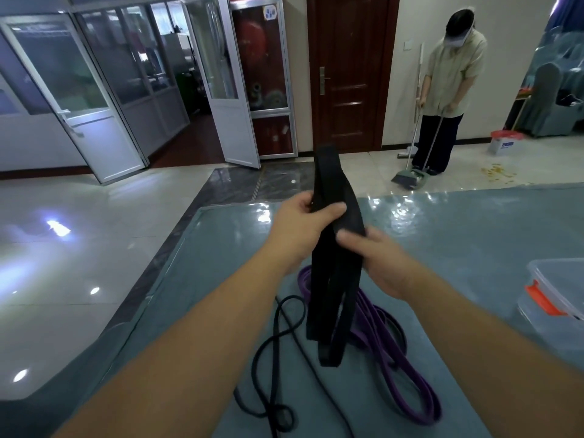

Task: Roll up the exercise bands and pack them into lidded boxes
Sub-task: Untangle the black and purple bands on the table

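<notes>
A wide black exercise band (335, 279), folded into several layers, hangs upright above the table. My left hand (300, 226) grips its upper part, thumb across the front. My right hand (379, 263) holds the band's right edge just below, fingers curled around it. Under the black band a purple band (410, 377) lies in loose loops on the blue-grey table cover (458, 222). A thin black band or cord (271, 358) lies tangled to the left of it. A clear plastic lidded box (559, 295) with an orange clip stands at the table's right edge.
The table's left edge runs diagonally beside shiny floor tiles (79, 248). Beyond the table a person (448, 90) sweeps with a broom and dustpan (410, 178). Glass doors (221, 80) and a dark wooden door (344, 71) stand at the back.
</notes>
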A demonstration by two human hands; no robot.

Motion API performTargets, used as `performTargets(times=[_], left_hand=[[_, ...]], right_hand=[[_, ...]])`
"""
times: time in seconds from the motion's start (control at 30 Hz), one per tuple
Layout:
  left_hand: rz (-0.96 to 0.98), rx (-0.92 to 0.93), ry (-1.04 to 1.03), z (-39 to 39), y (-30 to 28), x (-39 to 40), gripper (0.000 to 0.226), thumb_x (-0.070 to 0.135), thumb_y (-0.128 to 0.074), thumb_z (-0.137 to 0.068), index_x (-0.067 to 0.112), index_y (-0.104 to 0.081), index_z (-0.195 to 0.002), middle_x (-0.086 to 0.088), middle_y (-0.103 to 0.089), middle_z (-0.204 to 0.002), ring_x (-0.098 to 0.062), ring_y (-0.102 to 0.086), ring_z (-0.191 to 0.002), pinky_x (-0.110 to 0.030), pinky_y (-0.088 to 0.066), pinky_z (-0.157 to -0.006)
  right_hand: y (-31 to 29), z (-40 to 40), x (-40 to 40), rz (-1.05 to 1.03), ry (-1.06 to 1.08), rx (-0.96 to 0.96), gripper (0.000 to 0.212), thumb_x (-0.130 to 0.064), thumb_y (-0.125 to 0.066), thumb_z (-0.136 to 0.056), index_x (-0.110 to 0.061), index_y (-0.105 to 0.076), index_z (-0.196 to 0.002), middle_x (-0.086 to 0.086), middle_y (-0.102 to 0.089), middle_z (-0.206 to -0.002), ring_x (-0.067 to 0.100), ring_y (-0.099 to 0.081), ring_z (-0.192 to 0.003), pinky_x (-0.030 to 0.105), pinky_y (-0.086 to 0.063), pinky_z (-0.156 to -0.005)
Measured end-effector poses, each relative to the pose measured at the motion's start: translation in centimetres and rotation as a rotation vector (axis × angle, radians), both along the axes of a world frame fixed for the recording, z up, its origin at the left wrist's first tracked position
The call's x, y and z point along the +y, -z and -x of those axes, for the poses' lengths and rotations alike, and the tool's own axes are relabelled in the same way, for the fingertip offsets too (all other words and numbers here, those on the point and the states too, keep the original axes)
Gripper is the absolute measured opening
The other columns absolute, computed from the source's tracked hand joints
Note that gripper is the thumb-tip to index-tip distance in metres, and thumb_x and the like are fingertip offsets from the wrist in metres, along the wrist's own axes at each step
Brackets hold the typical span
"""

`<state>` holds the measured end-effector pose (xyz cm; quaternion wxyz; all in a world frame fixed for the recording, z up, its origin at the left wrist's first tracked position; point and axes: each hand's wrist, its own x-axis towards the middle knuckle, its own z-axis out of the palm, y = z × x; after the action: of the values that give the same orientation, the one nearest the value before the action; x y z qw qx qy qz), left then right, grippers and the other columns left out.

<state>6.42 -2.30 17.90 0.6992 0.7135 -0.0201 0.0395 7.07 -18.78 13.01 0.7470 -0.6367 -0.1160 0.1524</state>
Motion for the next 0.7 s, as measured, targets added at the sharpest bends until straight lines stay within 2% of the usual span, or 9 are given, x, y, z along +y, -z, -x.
performTargets(times=[0.07,0.13,0.23,0.33,0.4,0.5,0.53,0.63,0.7], left_hand=[[-0.038,-0.006,-0.031,-0.6,-0.2,0.1,0.018,0.018,-0.079,-0.091,0.020,-0.074,-0.108,0.001,-0.081,-0.102,-0.015,-0.078,-0.095,-0.035,-0.063,-0.087],[-0.084,0.008,-0.036,-0.8,0.2,0.3,0.021,0.023,-0.081,-0.090,0.021,-0.075,-0.111,0.003,-0.081,-0.102,-0.013,-0.077,-0.096,-0.038,-0.063,-0.089],[-0.081,0.058,-0.041,-0.9,1.6,0.5,0.026,0.024,-0.080,-0.091,0.017,-0.073,-0.115,0.001,-0.080,-0.104,-0.013,-0.077,-0.095,-0.035,-0.063,-0.088],[-0.049,0.109,-0.076,-1.0,2.8,0.7,0.022,0.021,-0.078,-0.093,0.015,-0.073,-0.113,-0.002,-0.080,-0.104,-0.016,-0.077,-0.093,-0.030,-0.064,-0.083],[-0.046,0.169,-0.101,-1.1,3.7,1.3,0.025,0.024,-0.079,-0.092,0.013,-0.073,-0.114,-0.004,-0.080,-0.105,-0.018,-0.077,-0.094,-0.034,-0.064,-0.085],[-0.106,0.300,-0.064,-0.7,6.3,3.0,0.030,0.037,-0.076,-0.094,0.013,-0.073,-0.112,-0.005,-0.080,-0.105,-0.022,-0.077,-0.096,-0.042,-0.063,-0.091],[-0.157,0.359,-0.037,-0.3,7.4,3.6,0.032,0.041,-0.071,-0.097,0.013,-0.073,-0.112,-0.005,-0.079,-0.106,-0.022,-0.077,-0.095,-0.041,-0.063,-0.091],[-0.353,0.530,0.004,1.4,11.7,6.0,0.038,0.048,-0.057,-0.104,0.013,-0.068,-0.115,-0.006,-0.076,-0.107,-0.022,-0.076,-0.093,-0.035,-0.063,-0.083],[-0.482,0.580,0.014,2.7,15.4,8.1,0.034,0.042,-0.058,-0.104,0.012,-0.071,-0.112,-0.007,-0.077,-0.106,-0.020,-0.074,-0.088,-0.039,-0.062,-0.085]], right_hand=[[1.7,0.9,0.7,0.045,-0.101,0.069,0.047,-0.022,-0.082,-0.080,-0.010,-0.070,-0.123,0.012,-0.079,-0.112,0.032,-0.074,-0.108,0.039,-0.059,-0.088],[2.9,1.3,1.2,0.006,-0.072,0.101,0.041,-0.013,-0.080,-0.081,-0.007,-0.072,-0.120,0.015,-0.079,-0.111,0.035,-0.074,-0.107,0.041,-0.059,-0.087],[4.2,2.0,1.4,-0.059,-0.104,0.188,0.042,-0.009,-0.079,-0.080,-0.002,-0.069,-0.120,0.017,-0.078,-0.105,0.029,-0.077,-0.095,0.037,-0.061,-0.077],[5.7,2.4,1.4,-0.039,-0.171,0.264,0.043,-0.006,-0.079,-0.083,0.000,-0.068,-0.124,0.021,-0.077,-0.112,0.032,-0.075,-0.102,0.042,-0.059,-0.086],[6.9,2.4,1.6,-0.009,-0.136,0.292,0.033,-0.004,-0.075,-0.088,0.000,-0.069,-0.119,0.021,-0.076,-0.106,0.035,-0.075,-0.098,0.047,-0.060,-0.088],[9.3,2.6,2.0,0.121,-0.050,0.272,0.007,-0.006,-0.071,-0.093,-0.002,-0.072,-0.099,0.023,-0.074,-0.089,0.038,-0.072,-0.084,0.059,-0.058,-0.093],[10.2,2.7,2.2,0.185,-0.030,0.262,0.005,-0.008,-0.072,-0.093,-0.003,-0.072,-0.093,0.022,-0.074,-0.086,0.037,-0.071,-0.080,0.061,-0.057,-0.092],[13.1,2.7,2.6,0.352,0.035,0.278,0.013,-0.022,-0.077,-0.087,-0.010,-0.077,-0.082,0.021,-0.077,-0.082,0.037,-0.074,-0.074,0.061,-0.062,-0.085],[14.9,2.9,2.9,0.445,0.058,0.300,0.017,-0.028,-0.077,-0.083,-0.012,-0.079,-0.078,0.018,-0.078,-0.078,0.035,-0.074,-0.069,0.060,-0.062,-0.080]])
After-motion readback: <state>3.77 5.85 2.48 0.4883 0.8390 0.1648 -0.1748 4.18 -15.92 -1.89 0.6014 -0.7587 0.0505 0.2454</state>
